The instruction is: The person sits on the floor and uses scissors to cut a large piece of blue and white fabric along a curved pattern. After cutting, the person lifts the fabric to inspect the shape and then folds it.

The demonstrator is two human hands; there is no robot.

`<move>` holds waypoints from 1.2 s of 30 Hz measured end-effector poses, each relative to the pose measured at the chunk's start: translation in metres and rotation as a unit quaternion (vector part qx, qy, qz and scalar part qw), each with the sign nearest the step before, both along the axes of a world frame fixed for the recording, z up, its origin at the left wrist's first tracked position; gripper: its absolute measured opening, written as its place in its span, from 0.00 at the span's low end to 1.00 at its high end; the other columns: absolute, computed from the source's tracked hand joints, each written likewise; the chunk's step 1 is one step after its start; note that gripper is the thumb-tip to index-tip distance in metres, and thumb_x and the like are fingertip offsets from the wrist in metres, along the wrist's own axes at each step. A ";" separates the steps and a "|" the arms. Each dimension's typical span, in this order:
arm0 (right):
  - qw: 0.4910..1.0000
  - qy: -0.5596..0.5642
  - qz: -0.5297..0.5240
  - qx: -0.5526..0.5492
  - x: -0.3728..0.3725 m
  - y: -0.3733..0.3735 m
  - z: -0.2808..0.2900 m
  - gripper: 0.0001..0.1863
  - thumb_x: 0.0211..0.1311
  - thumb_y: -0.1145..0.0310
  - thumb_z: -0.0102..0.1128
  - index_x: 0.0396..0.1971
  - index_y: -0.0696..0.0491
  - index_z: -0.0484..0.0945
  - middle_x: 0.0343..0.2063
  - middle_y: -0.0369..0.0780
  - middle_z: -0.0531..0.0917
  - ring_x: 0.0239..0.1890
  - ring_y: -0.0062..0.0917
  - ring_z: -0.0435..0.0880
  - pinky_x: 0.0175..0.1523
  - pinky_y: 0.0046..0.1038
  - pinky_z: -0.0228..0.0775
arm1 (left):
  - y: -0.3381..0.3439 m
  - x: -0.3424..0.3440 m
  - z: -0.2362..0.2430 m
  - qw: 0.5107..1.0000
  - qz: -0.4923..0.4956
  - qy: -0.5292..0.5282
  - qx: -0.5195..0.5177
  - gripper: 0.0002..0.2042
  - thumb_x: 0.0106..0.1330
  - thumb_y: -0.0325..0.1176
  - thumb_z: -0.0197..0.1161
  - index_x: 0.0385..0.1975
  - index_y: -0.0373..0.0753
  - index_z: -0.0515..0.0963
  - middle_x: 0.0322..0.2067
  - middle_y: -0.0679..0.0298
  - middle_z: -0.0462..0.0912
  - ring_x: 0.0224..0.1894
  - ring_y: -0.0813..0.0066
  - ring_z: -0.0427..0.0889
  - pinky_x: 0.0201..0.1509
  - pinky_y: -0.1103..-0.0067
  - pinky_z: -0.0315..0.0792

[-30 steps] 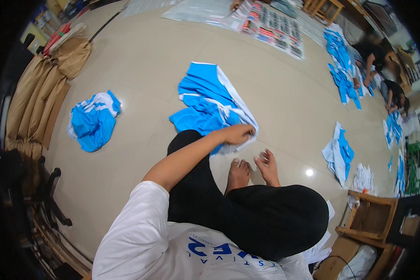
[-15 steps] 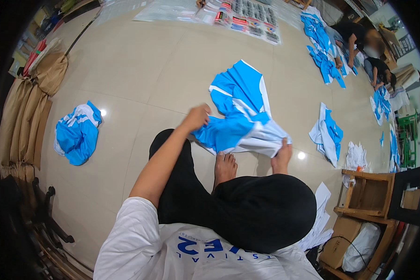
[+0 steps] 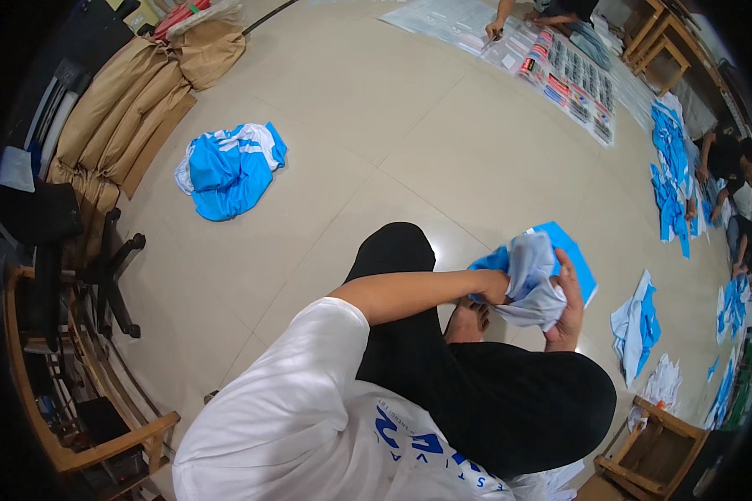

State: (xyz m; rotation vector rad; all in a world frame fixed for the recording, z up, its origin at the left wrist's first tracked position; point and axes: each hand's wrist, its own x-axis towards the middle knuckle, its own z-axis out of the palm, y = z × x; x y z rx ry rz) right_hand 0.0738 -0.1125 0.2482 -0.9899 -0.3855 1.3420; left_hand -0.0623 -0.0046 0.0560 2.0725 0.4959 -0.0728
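Note:
A blue and white garment (image 3: pixel 528 275) is bunched up in front of my knees, its pale side turned toward me and a blue panel spread out behind it. My left hand (image 3: pixel 495 287) grips its left edge, the fingertips partly hidden by the cloth. On the other side, my right hand (image 3: pixel 567 302) is wrapped round the fabric with the fingers raised along it. My bare foot (image 3: pixel 466 321) is just below the cloth.
A crumpled blue and white garment bundle (image 3: pixel 232 171) lies on the floor at left; another folded piece (image 3: pixel 637 327) lies to the right. Brown wrapped packages (image 3: pixel 117 100) and a chair base (image 3: pixel 117 275) stand left. A wooden stool (image 3: pixel 656 447) is near right. Other people work at the far right.
The garment, spread flat on the floor before, is now gathered up between my hands. My left hand has come rightward, close to the right one. The view has swung left.

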 end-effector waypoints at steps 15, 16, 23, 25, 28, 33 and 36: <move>0.910 -0.148 -0.387 0.008 0.477 -0.074 0.152 0.17 0.81 0.62 0.62 0.58 0.60 0.81 0.46 0.47 0.89 0.44 0.40 0.90 0.53 0.52 0.84 | 0.308 -0.167 0.163 0.665 0.501 -0.341 -0.436 0.18 0.80 0.38 0.61 0.60 0.30 0.79 0.59 0.51 0.86 0.59 0.57 0.86 0.70 0.61 0.80; 0.912 -0.110 -0.393 0.044 0.471 -0.056 0.153 0.17 0.81 0.63 0.62 0.57 0.61 0.81 0.46 0.47 0.89 0.45 0.41 0.90 0.54 0.52 0.84 | 0.358 -0.225 0.233 0.691 0.480 -0.368 -0.397 0.15 0.79 0.34 0.63 0.57 0.29 0.81 0.53 0.53 0.88 0.54 0.57 0.88 0.67 0.63 0.82; 0.834 -0.286 -0.458 0.116 0.455 -0.085 0.317 0.18 0.84 0.64 0.58 0.62 0.61 0.79 0.49 0.48 0.89 0.48 0.40 0.91 0.58 0.46 0.87 | 0.343 -0.277 0.386 0.762 0.416 -0.420 -0.264 0.19 0.76 0.39 0.70 0.58 0.32 0.82 0.52 0.56 0.90 0.53 0.64 0.90 0.62 0.67 0.84; 0.819 -0.337 -0.452 0.101 0.457 -0.104 0.335 0.19 0.84 0.63 0.58 0.64 0.59 0.78 0.50 0.47 0.89 0.48 0.38 0.91 0.56 0.44 0.88 | 0.340 -0.309 0.412 0.762 0.422 -0.424 -0.247 0.18 0.77 0.36 0.69 0.59 0.31 0.81 0.52 0.57 0.89 0.51 0.66 0.90 0.57 0.69 0.86; 0.851 -0.353 -0.387 0.047 0.464 -0.138 0.334 0.20 0.82 0.63 0.62 0.65 0.57 0.79 0.51 0.46 0.89 0.46 0.35 0.92 0.53 0.43 0.88 | 0.318 -0.319 0.382 0.735 0.475 -0.420 -0.241 0.15 0.78 0.33 0.67 0.58 0.31 0.81 0.48 0.59 0.90 0.43 0.72 0.91 0.42 0.78 0.87; 0.894 -0.234 -0.381 -0.034 0.445 -0.170 0.219 0.23 0.79 0.61 0.66 0.66 0.56 0.78 0.54 0.46 0.88 0.46 0.34 0.92 0.50 0.40 0.88 | 0.329 -0.432 0.360 0.752 0.404 -0.409 -0.322 0.11 0.80 0.31 0.65 0.55 0.33 0.81 0.39 0.64 0.88 0.25 0.86 0.83 0.17 0.93 0.69; 0.874 -0.281 -0.382 -0.106 0.415 -0.203 0.153 0.26 0.78 0.58 0.65 0.68 0.57 0.78 0.51 0.48 0.89 0.52 0.36 0.90 0.56 0.41 0.85 | 0.241 -0.382 0.254 0.688 0.542 -0.388 -0.286 0.12 0.78 0.30 0.68 0.55 0.32 0.80 0.37 0.66 0.87 0.25 0.88 0.80 0.17 0.94 0.68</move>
